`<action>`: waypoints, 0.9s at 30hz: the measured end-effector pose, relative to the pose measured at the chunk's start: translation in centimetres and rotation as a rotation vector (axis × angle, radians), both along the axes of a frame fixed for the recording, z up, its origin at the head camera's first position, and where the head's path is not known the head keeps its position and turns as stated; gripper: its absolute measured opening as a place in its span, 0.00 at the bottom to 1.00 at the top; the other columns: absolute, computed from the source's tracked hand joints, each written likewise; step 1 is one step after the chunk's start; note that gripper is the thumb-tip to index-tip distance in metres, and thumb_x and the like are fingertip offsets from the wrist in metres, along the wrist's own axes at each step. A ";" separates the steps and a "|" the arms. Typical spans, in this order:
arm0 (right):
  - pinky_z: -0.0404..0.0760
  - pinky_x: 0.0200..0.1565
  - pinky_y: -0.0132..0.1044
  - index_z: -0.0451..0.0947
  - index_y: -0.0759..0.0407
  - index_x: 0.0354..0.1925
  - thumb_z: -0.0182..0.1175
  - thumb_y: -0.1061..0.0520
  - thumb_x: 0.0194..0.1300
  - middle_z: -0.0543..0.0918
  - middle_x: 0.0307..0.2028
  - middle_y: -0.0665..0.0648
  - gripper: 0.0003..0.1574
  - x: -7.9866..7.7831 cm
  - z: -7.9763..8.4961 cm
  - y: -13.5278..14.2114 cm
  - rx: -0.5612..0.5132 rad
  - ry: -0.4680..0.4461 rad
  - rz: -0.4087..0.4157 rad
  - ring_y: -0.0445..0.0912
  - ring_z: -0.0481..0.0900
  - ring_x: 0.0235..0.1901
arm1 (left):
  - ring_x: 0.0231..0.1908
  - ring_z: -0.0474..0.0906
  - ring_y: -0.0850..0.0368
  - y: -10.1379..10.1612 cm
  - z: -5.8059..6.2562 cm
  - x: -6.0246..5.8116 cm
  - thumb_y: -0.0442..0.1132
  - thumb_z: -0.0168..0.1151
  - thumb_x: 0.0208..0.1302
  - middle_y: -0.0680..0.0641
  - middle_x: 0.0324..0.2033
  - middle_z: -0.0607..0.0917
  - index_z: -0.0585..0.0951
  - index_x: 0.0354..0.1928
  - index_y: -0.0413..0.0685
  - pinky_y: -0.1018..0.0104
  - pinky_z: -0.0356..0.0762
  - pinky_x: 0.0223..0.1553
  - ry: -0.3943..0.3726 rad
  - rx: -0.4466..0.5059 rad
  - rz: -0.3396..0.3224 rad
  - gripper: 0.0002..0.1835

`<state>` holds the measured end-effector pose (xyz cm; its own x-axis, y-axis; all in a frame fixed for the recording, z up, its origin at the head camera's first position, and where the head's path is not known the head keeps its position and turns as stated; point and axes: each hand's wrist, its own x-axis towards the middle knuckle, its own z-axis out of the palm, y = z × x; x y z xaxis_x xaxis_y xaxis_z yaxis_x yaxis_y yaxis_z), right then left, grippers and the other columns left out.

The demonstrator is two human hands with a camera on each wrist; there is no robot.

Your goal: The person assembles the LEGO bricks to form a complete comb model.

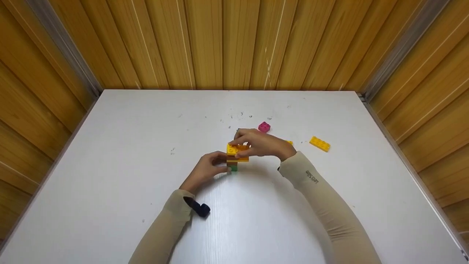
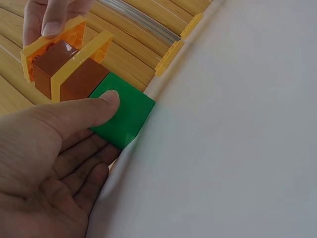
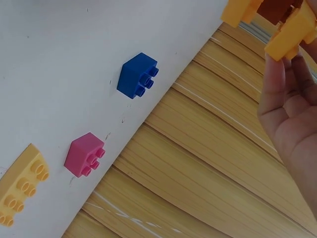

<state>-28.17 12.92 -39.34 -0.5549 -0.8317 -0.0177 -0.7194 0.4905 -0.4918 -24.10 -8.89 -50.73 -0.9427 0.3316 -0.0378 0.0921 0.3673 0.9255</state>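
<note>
A small tower of toy building bricks stands on the white table between the two hands. Its base is a green brick (image 2: pixel 130 110), which my left hand (image 1: pixel 206 169) holds, thumb lying on its side. Above the green come a brown brick (image 2: pixel 83 81), a yellow plate (image 2: pixel 74 65) that juts out to the right, and a second brown brick (image 2: pixel 49 68). A yellow top plate (image 1: pixel 232 149) sits uppermost. My right hand (image 1: pixel 262 143) pinches this top plate from the right, thumb on its near edge and fingers on the far side.
Beyond the right hand, a pink brick (image 1: pixel 264 127) and a blue brick (image 3: pixel 137 77) lie on the table (image 1: pixel 146 121). A loose yellow plate (image 1: pixel 320 144) is at the right; another yellow piece (image 1: pixel 289 142) is partly hidden behind the right wrist. Wood-patterned walls (image 1: pixel 205 44) surround the table.
</note>
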 end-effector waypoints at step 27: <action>0.77 0.45 0.35 0.78 0.57 0.57 0.67 0.53 0.60 0.76 0.42 0.56 0.26 -0.2 -0.5 -0.3 -0.003 -0.046 -0.062 0.47 0.72 0.41 | 0.54 0.79 0.53 0.2 0.0 -0.1 0.35 0.70 0.55 0.48 0.51 0.83 0.79 0.54 0.47 0.57 0.73 0.62 -0.017 0.015 0.013 0.22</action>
<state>-28.32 12.65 -39.81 -0.6044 -0.7956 -0.0425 -0.6638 0.5323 -0.5253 -24.20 -8.74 -50.75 -0.9462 0.3198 -0.0492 0.0713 0.3542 0.9325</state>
